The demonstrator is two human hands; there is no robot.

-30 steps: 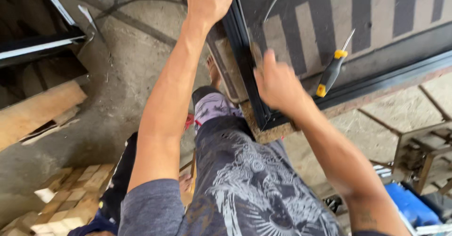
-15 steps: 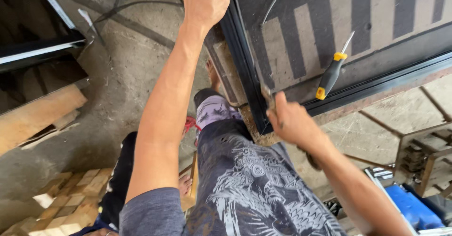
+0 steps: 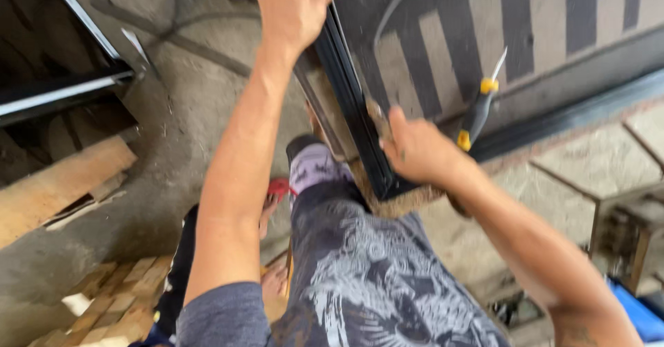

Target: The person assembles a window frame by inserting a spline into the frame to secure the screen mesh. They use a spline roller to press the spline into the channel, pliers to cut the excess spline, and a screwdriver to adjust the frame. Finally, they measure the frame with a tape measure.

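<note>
Gripping the black frame (image 3: 353, 105) near its top, the left hand (image 3: 294, 8) stays clenched; the right hand (image 3: 418, 150) has risen back to the frame's lower corner, its grip unclear, beside the screwdriver (image 3: 477, 112).

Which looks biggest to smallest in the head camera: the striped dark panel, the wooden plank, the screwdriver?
1. Striped dark panel, biggest by far.
2. Wooden plank.
3. Screwdriver, smallest; it lies on the panel, beside the right hand.
</note>
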